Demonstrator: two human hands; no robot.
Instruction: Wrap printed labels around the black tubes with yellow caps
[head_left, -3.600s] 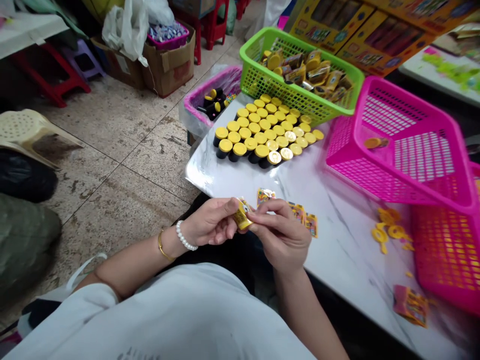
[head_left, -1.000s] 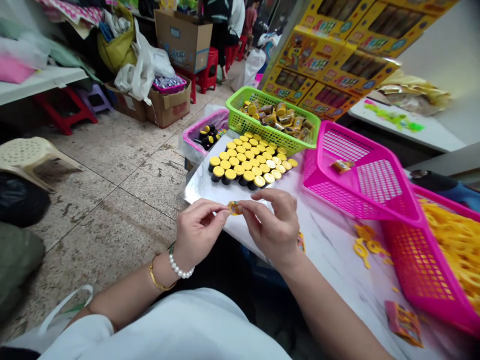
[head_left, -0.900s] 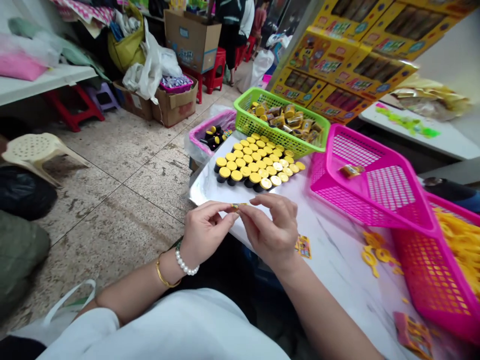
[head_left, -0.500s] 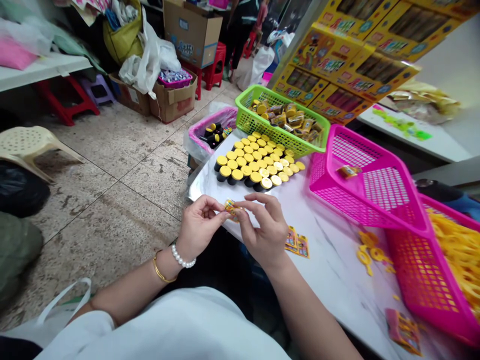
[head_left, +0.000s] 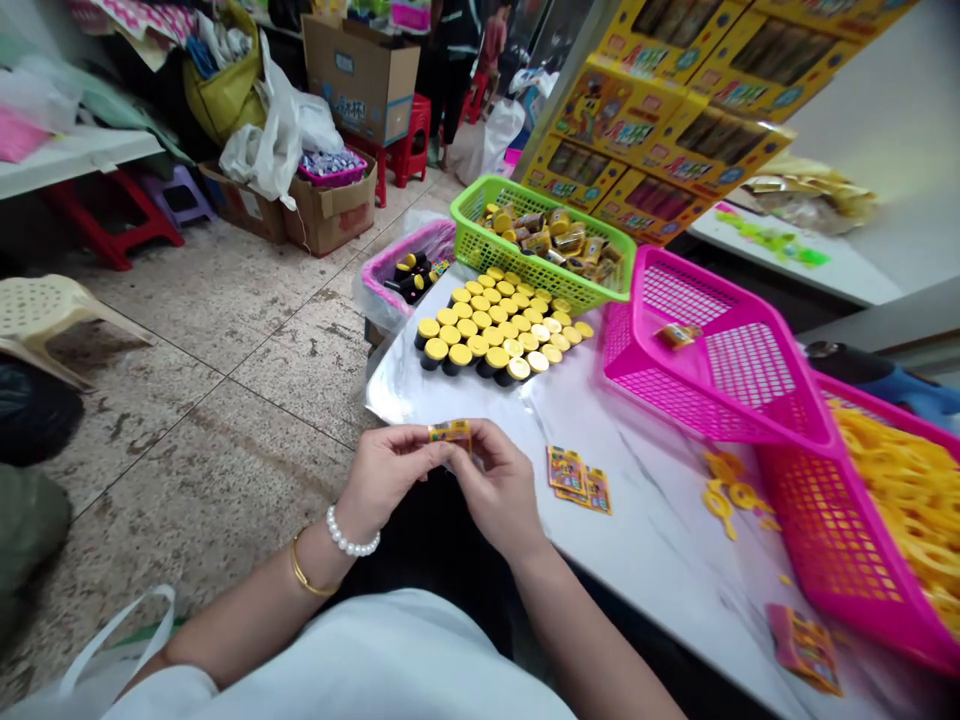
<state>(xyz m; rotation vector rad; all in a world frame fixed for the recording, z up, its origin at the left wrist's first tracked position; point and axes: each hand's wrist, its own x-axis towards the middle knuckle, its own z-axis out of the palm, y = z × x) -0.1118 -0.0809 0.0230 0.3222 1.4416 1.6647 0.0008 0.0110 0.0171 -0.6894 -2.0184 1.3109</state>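
Note:
Between my two hands is a small yellow printed label sleeve [head_left: 451, 432], pinched at the table's near edge. My left hand [head_left: 390, 465], with a pearl bracelet at the wrist, is closed on its left end with thumb and forefinger. My right hand [head_left: 499, 485] grips the right end, its fingertips partly hidden behind the label. Just right of it, flat printed labels [head_left: 577, 480] lie in a small overlapping stack on the white marbled table [head_left: 637, 520]. Beyond my hands stand rows of black bottles with yellow caps [head_left: 491, 335].
A green basket [head_left: 540, 250] of wrapped bottles stands behind the rows. To the right are a pink basket [head_left: 720, 340] with one wrapped piece and a pink basket [head_left: 832, 530] full of yellow rings. Loose yellow rings [head_left: 727, 495] and another label stack [head_left: 805, 648] lie nearby.
My right hand's raised fingers have come down and closed on the label, which now lies stretched sideways between both hands. The view has shifted slightly to the right.

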